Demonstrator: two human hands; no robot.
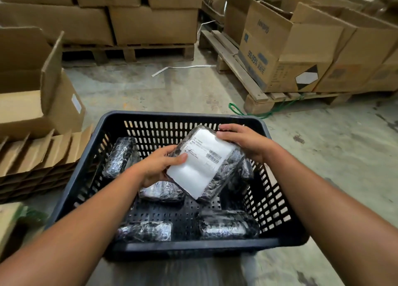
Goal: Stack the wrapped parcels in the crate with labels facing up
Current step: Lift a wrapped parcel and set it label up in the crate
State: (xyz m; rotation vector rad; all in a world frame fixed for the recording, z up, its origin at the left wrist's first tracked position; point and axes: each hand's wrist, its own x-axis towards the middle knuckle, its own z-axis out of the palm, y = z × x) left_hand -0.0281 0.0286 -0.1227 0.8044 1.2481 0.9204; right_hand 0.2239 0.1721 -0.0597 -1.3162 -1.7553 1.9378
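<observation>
A dark perforated plastic crate (176, 116) stands on the concrete floor before me. Over its middle I hold a black plastic-wrapped parcel (202, 165) with a white label facing up. My left hand (160, 165) grips its near left edge and my right hand (243, 140) holds its far right corner. Several other wrapped parcels lie in the crate with dark sides showing: one leans against the left wall (120, 156), one lies under the held parcel (161, 192), one sits at the front left (145, 232) and another at the front right (228, 225).
An open cardboard box (32, 104) and a stack of flattened cardboard (38, 156) lie to the left. Wooden pallets (256, 100) with cardboard cartons (284, 55) stand ahead and to the right. A green cord (234, 110) and a white strap (183, 67) lie on the floor.
</observation>
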